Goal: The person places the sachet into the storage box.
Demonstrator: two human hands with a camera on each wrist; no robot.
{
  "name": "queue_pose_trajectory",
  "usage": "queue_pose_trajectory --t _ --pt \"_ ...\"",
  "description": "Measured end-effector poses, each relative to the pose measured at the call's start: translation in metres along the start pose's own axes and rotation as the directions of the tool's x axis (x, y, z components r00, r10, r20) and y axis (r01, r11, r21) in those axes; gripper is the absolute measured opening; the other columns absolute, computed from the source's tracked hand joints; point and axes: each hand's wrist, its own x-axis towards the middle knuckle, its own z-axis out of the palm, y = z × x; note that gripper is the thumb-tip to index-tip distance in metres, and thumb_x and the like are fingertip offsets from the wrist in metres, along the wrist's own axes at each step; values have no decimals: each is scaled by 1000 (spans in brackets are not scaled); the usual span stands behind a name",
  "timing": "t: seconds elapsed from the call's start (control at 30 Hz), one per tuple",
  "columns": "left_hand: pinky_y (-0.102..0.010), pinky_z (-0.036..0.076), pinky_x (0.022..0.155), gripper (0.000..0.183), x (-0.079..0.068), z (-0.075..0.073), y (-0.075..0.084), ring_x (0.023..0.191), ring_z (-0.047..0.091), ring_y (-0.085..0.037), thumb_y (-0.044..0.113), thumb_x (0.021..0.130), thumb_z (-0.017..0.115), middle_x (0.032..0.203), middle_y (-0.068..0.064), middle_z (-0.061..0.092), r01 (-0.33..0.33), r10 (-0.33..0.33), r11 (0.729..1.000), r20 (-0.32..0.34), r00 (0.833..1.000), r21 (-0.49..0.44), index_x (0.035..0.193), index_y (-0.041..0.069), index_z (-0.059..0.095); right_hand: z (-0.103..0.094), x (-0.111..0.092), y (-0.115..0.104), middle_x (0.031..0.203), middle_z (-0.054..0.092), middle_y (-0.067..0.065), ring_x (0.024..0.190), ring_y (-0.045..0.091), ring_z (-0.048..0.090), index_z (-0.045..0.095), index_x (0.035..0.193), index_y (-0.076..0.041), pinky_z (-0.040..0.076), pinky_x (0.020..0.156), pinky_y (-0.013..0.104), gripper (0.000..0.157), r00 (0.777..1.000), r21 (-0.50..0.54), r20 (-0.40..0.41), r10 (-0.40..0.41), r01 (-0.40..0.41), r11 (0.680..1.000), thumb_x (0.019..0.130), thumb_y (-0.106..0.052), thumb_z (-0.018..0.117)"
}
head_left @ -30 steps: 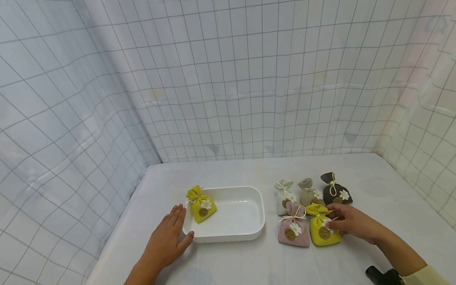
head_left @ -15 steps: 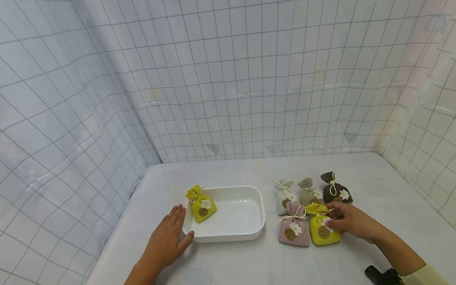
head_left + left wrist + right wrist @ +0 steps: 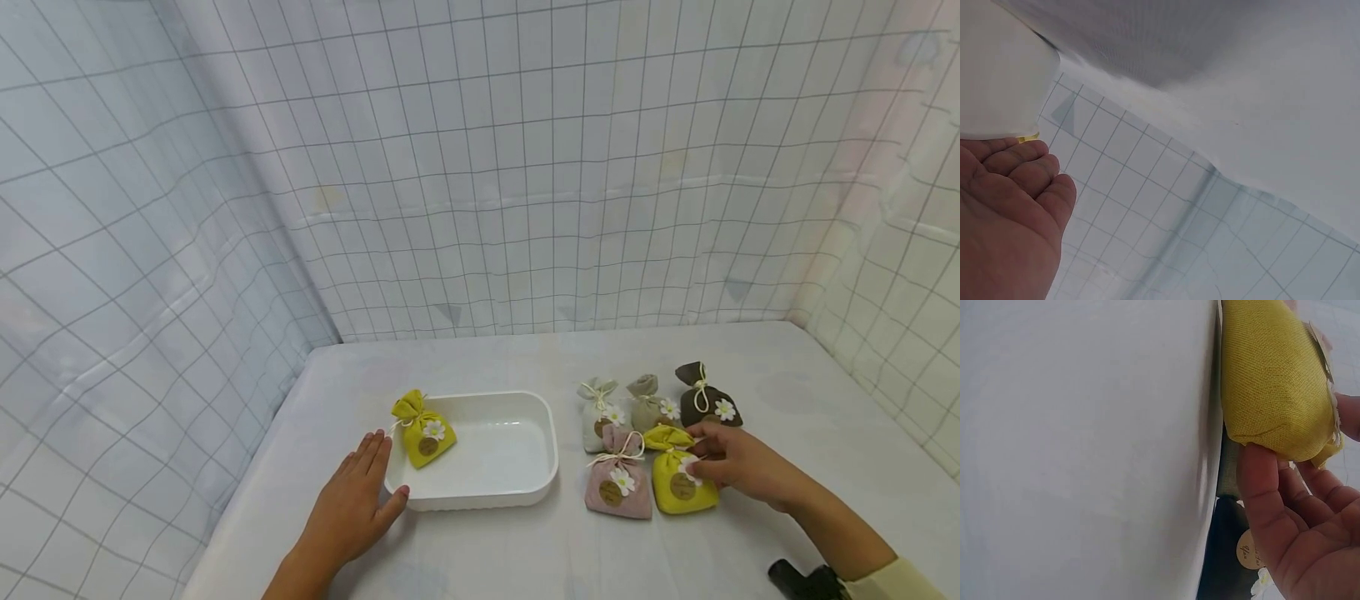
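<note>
My right hand (image 3: pixel 750 471) pinches a yellow drawstring pouch (image 3: pixel 666 482) at its right side, thumb on the white flower. In the right wrist view, the fingertips sit under and behind the pouch (image 3: pixel 1272 381). My left hand (image 3: pixel 348 504) lies with straight fingers along the left end of a white tray (image 3: pixel 502 458). Its fingertips are right at the tray wall (image 3: pixel 1004 81) in the left wrist view. Inside the tray, a second yellow pouch (image 3: pixel 415 450) leans on the left rim, its neck sticking over it.
A pink pouch (image 3: pixel 633 500) lies just left of the gripped one. Behind stand a pale grey pouch (image 3: pixel 591 433), a beige pouch (image 3: pixel 643 412) and a dark brown pouch (image 3: pixel 693 408). Gridded white curtains (image 3: pixel 517 208) enclose the white-covered table (image 3: pixel 487 558).
The lower edge of the yellow pouch in my right hand has shifted up very slightly. My left hand, the tray and the other pouches have stayed put.
</note>
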Motion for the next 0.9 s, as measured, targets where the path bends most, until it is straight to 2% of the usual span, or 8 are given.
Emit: queue_pose_trajectory --t 0.27,0.6,0.9 --pt "-55 32 112 76 1 0 0 143 33 -37 43 95 60 154 -22 38 -9 8 1000 -17 1000 -4 147 -8 40 -3 -2 -2 116 62 20 100 28 62 43 136 12 57 69 36 61 999 -13 -26 -39 39 999 90 -16 72" --pt "-55 32 112 76 1 1 0 143 33 -37 43 95 61 153 -23 38 -8 8 1000 -15 1000 -10 147 -8 40 -5 0 -7 123 60 24 105 30 62 42 137 12 57 71 35 65 999 -20 -53 -6 5 1000 90 -17 73" --pt "-55 31 113 76 0 1 0 143 32 -37 43 96 60 154 -23 37 -5 5 1000 -9 1000 -19 147 -9 38 -3 2 -4 121 60 23 104 30 61 42 136 12 57 71 35 62 999 25 -32 -43 44 999 90 -16 73"
